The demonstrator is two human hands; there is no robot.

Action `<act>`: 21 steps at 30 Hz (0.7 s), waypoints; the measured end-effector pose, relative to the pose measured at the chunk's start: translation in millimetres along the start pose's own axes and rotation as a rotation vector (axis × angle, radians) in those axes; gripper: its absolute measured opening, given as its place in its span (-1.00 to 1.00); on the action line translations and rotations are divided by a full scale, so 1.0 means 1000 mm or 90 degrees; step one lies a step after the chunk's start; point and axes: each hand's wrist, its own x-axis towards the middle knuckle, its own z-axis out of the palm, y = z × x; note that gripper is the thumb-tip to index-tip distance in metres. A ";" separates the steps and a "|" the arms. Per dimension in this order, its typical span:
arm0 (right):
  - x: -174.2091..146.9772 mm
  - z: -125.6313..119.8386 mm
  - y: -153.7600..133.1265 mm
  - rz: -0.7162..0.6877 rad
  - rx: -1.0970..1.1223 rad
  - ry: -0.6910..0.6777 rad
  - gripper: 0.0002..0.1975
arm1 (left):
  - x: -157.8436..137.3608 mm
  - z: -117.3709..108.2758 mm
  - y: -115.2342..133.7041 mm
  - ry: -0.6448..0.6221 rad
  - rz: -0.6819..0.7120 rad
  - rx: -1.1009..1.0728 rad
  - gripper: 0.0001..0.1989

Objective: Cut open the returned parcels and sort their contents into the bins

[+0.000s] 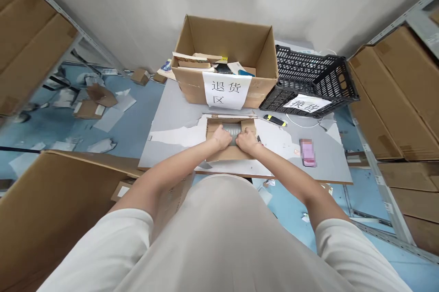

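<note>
A small open cardboard box (231, 153) lies on the table in front of me, its flaps folded outward. Clear, ridged plastic cushioning (234, 130) shows inside it. My left hand (222, 137) reaches in from the left with curled fingers closed at the edge of the cushioning. From the other side, my right hand (247, 140) is likewise closed at the cushioning's right edge. What lies under the plastic is hidden. Just beyond the box, to the right, rests a black and yellow utility knife (275, 120).
A large carton (192, 86) of books stands behind, beside a black plastic crate (317, 79). A pink, blurred item (308, 153) lies on the table (171, 113) at right. Another large carton (51, 200) is at lower left. Shelved boxes (404, 95) flank the right.
</note>
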 end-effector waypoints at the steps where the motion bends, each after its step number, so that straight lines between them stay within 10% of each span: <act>1: -0.004 0.000 -0.004 0.012 -0.012 0.017 -0.63 | -0.002 0.004 -0.001 0.038 -0.029 0.007 -0.77; 8: -0.045 0.036 0.015 0.284 0.053 0.122 -0.33 | -0.052 0.033 -0.019 0.203 -0.285 -0.055 0.02; 15: -0.042 0.106 0.029 0.239 0.453 0.197 0.07 | -0.061 0.064 -0.017 0.183 -0.352 -0.259 0.47; 21: -0.047 0.072 0.028 0.287 0.322 0.187 -0.12 | -0.058 0.073 -0.015 0.234 -0.361 -0.312 0.48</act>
